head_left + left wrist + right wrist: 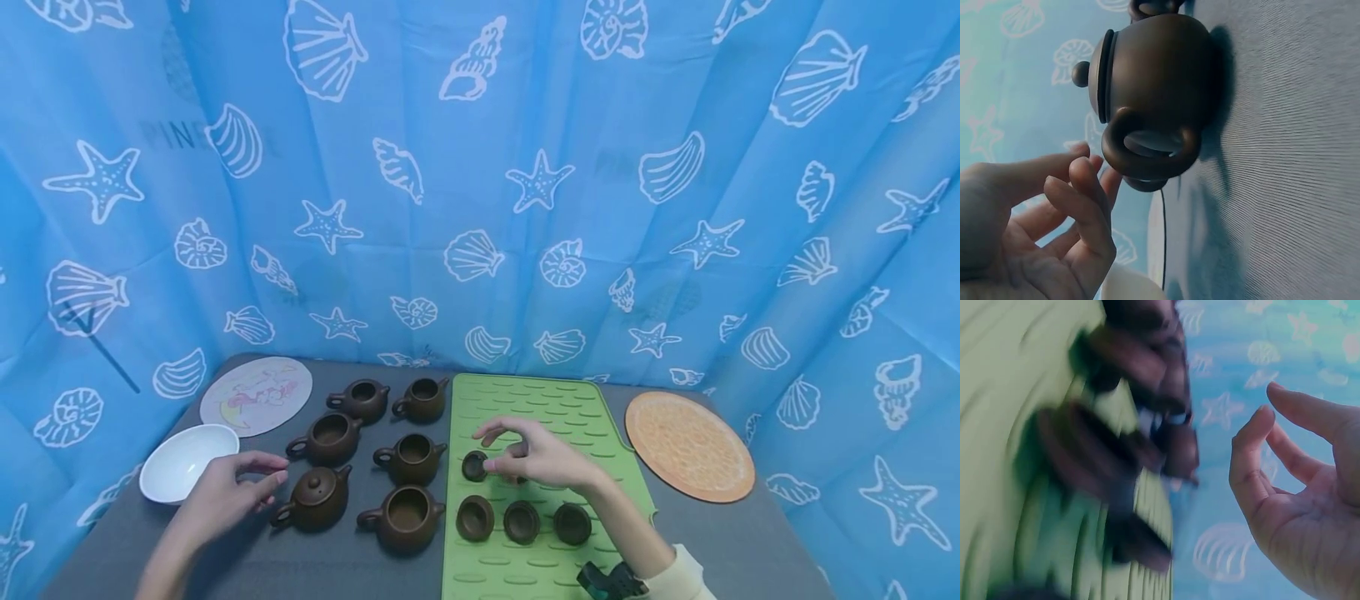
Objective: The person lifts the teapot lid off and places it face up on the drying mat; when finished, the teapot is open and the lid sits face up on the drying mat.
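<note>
My left hand (225, 493) hovers at the handle side of a brown teapot (318, 500) that has its knobbed lid on. In the left wrist view its loosely bent fingers (1088, 219) are close behind the teapot's handle (1147, 164) and hold nothing. Over the green mat hangs my right hand (546, 454), thumb and fingers apart, empty in the right wrist view. Below it lies a small dark lid (474, 467), overlapped by a fingertip in the head view. Nearer the front, a row of upturned brown lids (521, 522) lies on the mat; they blur in the right wrist view.
Several lidless brown teapots (405, 518) stand between the left hand and the green ridged mat (480, 575). At the left are a white bowl (180, 458) and a pale round placemat (258, 396). An orange round placemat (690, 446) lies right. A blue shell-patterned curtain (480, 208) hangs behind.
</note>
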Demonstrator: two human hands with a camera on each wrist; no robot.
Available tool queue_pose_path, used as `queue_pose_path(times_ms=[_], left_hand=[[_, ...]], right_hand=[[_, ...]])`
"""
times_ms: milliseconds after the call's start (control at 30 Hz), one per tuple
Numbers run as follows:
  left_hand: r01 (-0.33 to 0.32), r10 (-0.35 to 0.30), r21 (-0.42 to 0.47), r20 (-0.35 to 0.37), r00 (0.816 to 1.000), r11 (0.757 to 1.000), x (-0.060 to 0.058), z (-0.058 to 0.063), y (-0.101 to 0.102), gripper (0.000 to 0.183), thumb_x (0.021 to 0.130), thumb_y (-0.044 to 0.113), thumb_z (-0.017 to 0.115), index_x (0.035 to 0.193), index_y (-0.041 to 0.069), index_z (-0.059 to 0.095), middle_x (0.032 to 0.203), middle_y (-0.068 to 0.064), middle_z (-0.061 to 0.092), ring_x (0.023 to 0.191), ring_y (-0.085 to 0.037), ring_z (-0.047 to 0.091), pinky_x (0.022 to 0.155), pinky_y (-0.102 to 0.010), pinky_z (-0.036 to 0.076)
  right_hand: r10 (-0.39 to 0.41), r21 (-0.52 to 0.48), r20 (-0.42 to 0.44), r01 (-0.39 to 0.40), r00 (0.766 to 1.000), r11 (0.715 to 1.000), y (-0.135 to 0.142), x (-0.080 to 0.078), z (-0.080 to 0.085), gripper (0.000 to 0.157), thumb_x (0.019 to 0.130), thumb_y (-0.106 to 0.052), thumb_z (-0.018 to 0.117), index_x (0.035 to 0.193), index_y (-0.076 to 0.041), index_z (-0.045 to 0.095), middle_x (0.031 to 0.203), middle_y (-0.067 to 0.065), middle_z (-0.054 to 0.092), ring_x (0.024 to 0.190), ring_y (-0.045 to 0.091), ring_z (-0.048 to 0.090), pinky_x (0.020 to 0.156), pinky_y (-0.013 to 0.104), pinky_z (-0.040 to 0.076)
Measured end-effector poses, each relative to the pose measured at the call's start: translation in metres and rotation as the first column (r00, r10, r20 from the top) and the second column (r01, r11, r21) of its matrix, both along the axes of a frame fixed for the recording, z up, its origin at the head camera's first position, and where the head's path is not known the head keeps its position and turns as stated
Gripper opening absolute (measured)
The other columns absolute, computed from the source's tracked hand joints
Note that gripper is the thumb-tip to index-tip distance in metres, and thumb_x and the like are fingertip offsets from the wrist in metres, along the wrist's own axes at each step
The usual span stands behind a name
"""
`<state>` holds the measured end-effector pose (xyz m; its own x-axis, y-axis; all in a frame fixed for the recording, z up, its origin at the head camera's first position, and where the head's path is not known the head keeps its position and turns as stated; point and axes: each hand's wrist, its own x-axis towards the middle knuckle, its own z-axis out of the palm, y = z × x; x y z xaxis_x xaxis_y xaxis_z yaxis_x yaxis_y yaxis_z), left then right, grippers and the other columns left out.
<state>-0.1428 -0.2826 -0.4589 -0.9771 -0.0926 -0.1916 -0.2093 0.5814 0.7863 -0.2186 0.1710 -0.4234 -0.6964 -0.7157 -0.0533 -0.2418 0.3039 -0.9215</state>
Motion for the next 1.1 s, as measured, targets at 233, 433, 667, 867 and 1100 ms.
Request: queue_pose_path(times_ms=[233, 433, 667, 867, 1100], left_hand=[[-0.019, 0.02, -0.023, 0.065, 0.998, 1.0, 0.012, -0.008, 0.002, 0.03, 0.104, 0.021, 0.072, 0.124, -0.001, 0.075, 0.094, -0.002, 0.078, 0.078, -0.017, 0.07, 0.063, -0.029, 0.054], [-0.029, 0.032, -0.033, 0.097, 0.995, 0.999, 0.017, -0.013, 0.005, 0.027, 0.103, 0.023, 0.074, 0.12, 0.002, 0.077, 0.091, -0.001, 0.078, 0.078, -0.017, 0.069, 0.063, -0.031, 0.056], [-0.03, 0.032, -0.028, 0.11, 0.993, 0.999, 0.021, -0.015, 0.004, 0.029, 0.101, 0.024, 0.076, 0.121, 0.002, 0.077, 0.089, 0.0, 0.077, 0.076, -0.017, 0.068, 0.063, -0.031, 0.055], [-0.031, 0.032, -0.019, 0.089, 0.996, 0.999, 0.027, -0.017, 0.004, 0.029, 0.1, 0.022, 0.078, 0.122, 0.004, 0.077, 0.092, -0.002, 0.078, 0.074, -0.017, 0.066, 0.061, -0.029, 0.051], [-0.041, 0.043, -0.014, 0.091, 0.995, 0.999, 0.028, -0.02, 0.004, 0.029, 0.1, 0.023, 0.078, 0.122, 0.004, 0.078, 0.098, -0.003, 0.08, 0.079, -0.017, 0.069, 0.064, -0.03, 0.054]], right_hand=[[0.11, -0.085, 0.016, -0.109, 0.994, 0.99, -0.052, 0.011, 0.005, 0.041, 0.105, -0.01, 0.069, 0.143, 0.0, 0.06, 0.137, 0.033, 0.058, 0.065, 0.009, 0.063, 0.065, 0.027, 0.058], [0.138, -0.138, 0.107, -0.123, 0.985, 0.983, -0.107, 0.018, 0.002, 0.039, 0.104, -0.008, 0.07, 0.14, 0.001, 0.062, 0.132, 0.022, 0.065, 0.074, 0.01, 0.069, 0.07, 0.026, 0.063], [0.14, -0.167, 0.154, -0.114, 0.978, 0.979, -0.164, 0.022, -0.007, 0.035, 0.104, -0.008, 0.07, 0.137, 0.003, 0.064, 0.126, 0.016, 0.068, 0.073, 0.007, 0.071, 0.073, 0.025, 0.065], [0.058, -0.127, 0.192, -0.034, 0.98, 0.991, -0.204, 0.023, -0.015, 0.027, 0.103, -0.005, 0.071, 0.13, 0.0, 0.071, 0.103, -0.004, 0.067, 0.07, 0.006, 0.068, 0.07, 0.028, 0.067], [-0.01, -0.05, 0.182, 0.02, 0.983, 0.999, -0.221, 0.024, -0.021, 0.02, 0.102, -0.002, 0.072, 0.122, 0.0, 0.075, 0.088, -0.005, 0.062, 0.061, 0.007, 0.063, 0.065, 0.029, 0.066]])
